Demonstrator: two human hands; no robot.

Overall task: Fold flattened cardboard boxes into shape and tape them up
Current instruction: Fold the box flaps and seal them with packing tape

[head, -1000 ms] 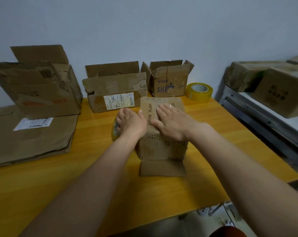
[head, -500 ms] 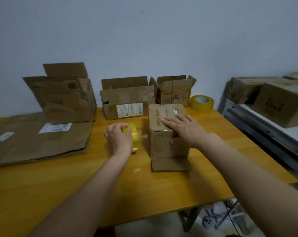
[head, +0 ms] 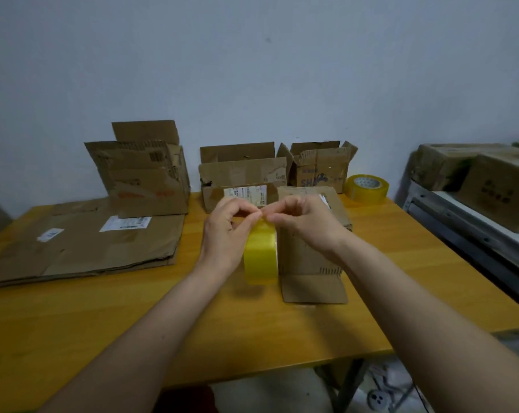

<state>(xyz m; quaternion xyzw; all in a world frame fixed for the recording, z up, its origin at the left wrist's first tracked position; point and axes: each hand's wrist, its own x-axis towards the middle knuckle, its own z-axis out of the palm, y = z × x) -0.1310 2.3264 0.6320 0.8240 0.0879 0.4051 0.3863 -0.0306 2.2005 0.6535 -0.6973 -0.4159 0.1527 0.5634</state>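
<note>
The left hand (head: 225,231) holds a yellow tape roll (head: 260,257) upright above the wooden table (head: 133,317), fingers curled round its top. The right hand (head: 304,223) pinches at the roll's top edge with thumb and forefinger. Just right of the roll stands the folded cardboard box (head: 312,257), its near flap lying flat on the table. Flattened cardboard (head: 82,248) lies far left.

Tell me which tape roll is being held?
The tape roll in front, between both hands beside the small box. The other roll lies untouched at the table's far right.
</note>
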